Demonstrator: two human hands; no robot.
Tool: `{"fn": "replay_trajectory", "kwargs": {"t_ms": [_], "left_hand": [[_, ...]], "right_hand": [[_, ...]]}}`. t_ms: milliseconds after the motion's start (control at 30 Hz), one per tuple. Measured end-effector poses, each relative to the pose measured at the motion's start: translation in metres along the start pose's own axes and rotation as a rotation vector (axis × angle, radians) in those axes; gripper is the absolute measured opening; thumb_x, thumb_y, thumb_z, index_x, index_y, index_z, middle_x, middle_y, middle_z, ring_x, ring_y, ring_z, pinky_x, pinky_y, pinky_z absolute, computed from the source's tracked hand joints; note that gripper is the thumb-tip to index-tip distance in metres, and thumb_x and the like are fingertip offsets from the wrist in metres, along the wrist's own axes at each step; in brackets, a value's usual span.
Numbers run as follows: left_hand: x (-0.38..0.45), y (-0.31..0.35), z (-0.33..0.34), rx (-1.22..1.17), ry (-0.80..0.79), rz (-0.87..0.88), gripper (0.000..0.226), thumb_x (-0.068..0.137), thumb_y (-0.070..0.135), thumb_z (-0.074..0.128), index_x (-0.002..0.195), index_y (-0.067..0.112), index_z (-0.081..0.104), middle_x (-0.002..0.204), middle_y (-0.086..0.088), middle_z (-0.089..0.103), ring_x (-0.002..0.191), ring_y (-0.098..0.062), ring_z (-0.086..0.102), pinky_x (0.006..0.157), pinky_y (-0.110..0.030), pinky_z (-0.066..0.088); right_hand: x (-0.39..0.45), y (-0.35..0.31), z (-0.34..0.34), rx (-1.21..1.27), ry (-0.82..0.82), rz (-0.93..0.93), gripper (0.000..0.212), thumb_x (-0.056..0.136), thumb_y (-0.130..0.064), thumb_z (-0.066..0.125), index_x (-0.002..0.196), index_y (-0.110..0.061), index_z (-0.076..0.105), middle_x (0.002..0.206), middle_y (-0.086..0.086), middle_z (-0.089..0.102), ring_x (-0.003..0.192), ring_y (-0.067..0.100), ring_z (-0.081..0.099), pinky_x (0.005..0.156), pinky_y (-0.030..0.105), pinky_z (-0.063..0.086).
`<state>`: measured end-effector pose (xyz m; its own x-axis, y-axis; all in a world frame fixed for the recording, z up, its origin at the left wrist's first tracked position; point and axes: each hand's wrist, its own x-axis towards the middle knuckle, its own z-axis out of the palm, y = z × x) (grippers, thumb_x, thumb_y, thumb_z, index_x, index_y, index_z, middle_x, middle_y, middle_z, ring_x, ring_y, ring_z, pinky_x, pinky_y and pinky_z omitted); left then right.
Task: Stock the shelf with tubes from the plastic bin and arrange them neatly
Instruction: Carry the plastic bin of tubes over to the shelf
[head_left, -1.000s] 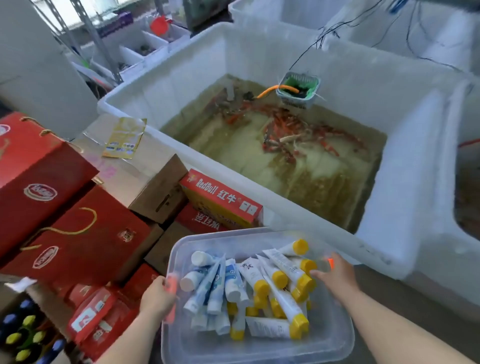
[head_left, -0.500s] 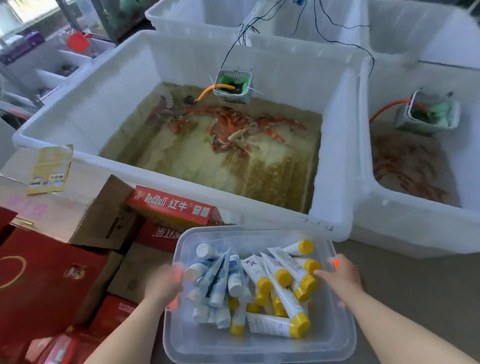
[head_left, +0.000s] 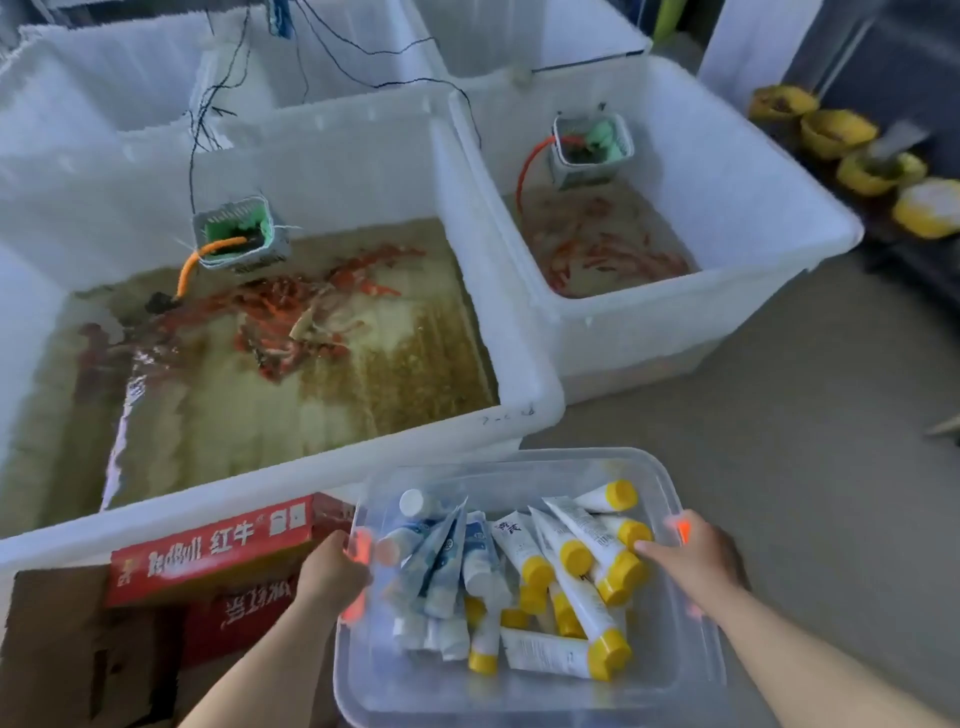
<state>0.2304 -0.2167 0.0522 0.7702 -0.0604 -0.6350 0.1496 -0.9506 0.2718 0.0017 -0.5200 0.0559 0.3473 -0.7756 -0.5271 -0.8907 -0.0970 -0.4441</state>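
We hold the clear plastic bin (head_left: 524, 691) at 6 o'clock in the view, our left hand (head_left: 332, 574) gripping its left rim and our right hand (head_left: 698, 556) gripping its right rim, fingers curled over the edges. The tubes (head_left: 519, 577) lie in a loose pile inside it, yellow caps mostly toward 3 o'clock. We judge this is the carrying step; no shelf is visible, only the fish tubs (head_left: 524, 384) at 12 o'clock, so next we must find the shelf and keep the bin level.
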Motion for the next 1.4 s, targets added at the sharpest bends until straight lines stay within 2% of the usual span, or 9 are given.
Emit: {"fn": "replay_trajectory", "kwargs": {"t_ms": [100,200,300,467,700,1000,1100,1233,1400], "left_hand": [[0.007,0.04,0.009,0.073,-0.019,0.086,0.042,0.077,0.001,0.065,0.117,0.004,0.054,0.114,-0.015,0.061,0.104,-0.03,0.057,0.083,-0.035,0.045],[0.009,0.083,0.022,0.088,-0.041,0.162,0.023,0.073,-0.004,0.062,0.085,0.011,0.05,0.088,-0.012,0.057,0.079,-0.028,0.052,0.072,-0.039,0.046],[0.008,0.127,0.039,0.106,-0.074,0.24,0.027,0.07,-0.009,0.062,0.074,0.013,0.045,0.077,-0.012,0.051,0.074,-0.028,0.049,0.078,-0.046,0.051],[-0.013,0.204,0.079,0.209,-0.13,0.366,0.024,0.073,-0.006,0.063,0.088,0.01,0.052,0.088,-0.011,0.053,0.082,-0.029,0.052,0.062,-0.028,0.039],[-0.053,0.297,0.139,0.376,-0.171,0.529,0.029,0.079,0.003,0.064,0.106,0.008,0.056,0.103,-0.013,0.062,0.095,-0.03,0.058,0.081,-0.034,0.05],[-0.1,0.402,0.208,0.513,-0.251,0.675,0.053,0.072,0.005,0.073,0.121,0.008,0.052,0.114,-0.013,0.063,0.1,-0.031,0.06,0.082,-0.032,0.051],[-0.111,0.433,0.228,0.515,-0.296,0.714,0.047,0.071,0.002,0.074,0.113,0.007,0.054,0.113,-0.016,0.062,0.093,-0.03,0.056,0.079,-0.032,0.048],[-0.121,0.473,0.253,0.549,-0.322,0.777,0.037,0.068,0.001,0.075,0.084,0.018,0.047,0.104,-0.013,0.059,0.09,-0.028,0.054,0.08,-0.031,0.046],[-0.127,0.528,0.289,0.592,-0.378,0.826,0.04,0.068,-0.001,0.076,0.089,0.018,0.046,0.119,-0.018,0.059,0.11,-0.033,0.055,0.085,-0.033,0.047]], "right_hand": [[-0.005,0.03,-0.015,0.043,0.058,0.077,0.057,0.065,-0.043,0.081,0.111,-0.018,0.059,0.105,0.007,0.065,0.091,0.029,0.064,0.071,0.044,0.057],[-0.008,0.06,-0.033,0.096,0.11,0.166,0.06,0.063,-0.045,0.082,0.111,-0.017,0.059,0.103,0.008,0.066,0.089,0.03,0.065,0.07,0.044,0.057],[-0.011,0.09,-0.052,0.162,0.16,0.233,0.062,0.064,-0.042,0.082,0.114,-0.014,0.059,0.108,0.011,0.066,0.095,0.031,0.064,0.072,0.042,0.057],[-0.009,0.139,-0.091,0.305,0.199,0.395,0.063,0.067,-0.039,0.081,0.119,-0.017,0.056,0.119,0.007,0.06,0.105,0.029,0.06,0.077,0.043,0.056],[-0.002,0.206,-0.15,0.402,0.275,0.497,0.059,0.067,-0.038,0.081,0.117,-0.015,0.057,0.117,0.008,0.061,0.105,0.029,0.059,0.08,0.045,0.055],[-0.001,0.273,-0.206,0.463,0.374,0.63,0.06,0.067,-0.04,0.081,0.116,-0.016,0.056,0.118,0.008,0.062,0.103,0.029,0.061,0.077,0.044,0.057],[0.0,0.289,-0.22,0.484,0.399,0.677,0.062,0.067,-0.04,0.081,0.117,-0.015,0.055,0.119,0.008,0.061,0.101,0.03,0.061,0.062,0.04,0.057],[0.004,0.307,-0.236,0.509,0.431,0.739,0.063,0.065,-0.04,0.082,0.116,-0.014,0.056,0.117,0.009,0.061,0.104,0.032,0.06,0.072,0.046,0.057],[0.015,0.321,-0.252,0.513,0.465,0.814,0.049,0.066,-0.041,0.08,0.101,-0.015,0.057,0.103,0.005,0.063,0.101,0.029,0.061,0.078,0.034,0.052]]}}
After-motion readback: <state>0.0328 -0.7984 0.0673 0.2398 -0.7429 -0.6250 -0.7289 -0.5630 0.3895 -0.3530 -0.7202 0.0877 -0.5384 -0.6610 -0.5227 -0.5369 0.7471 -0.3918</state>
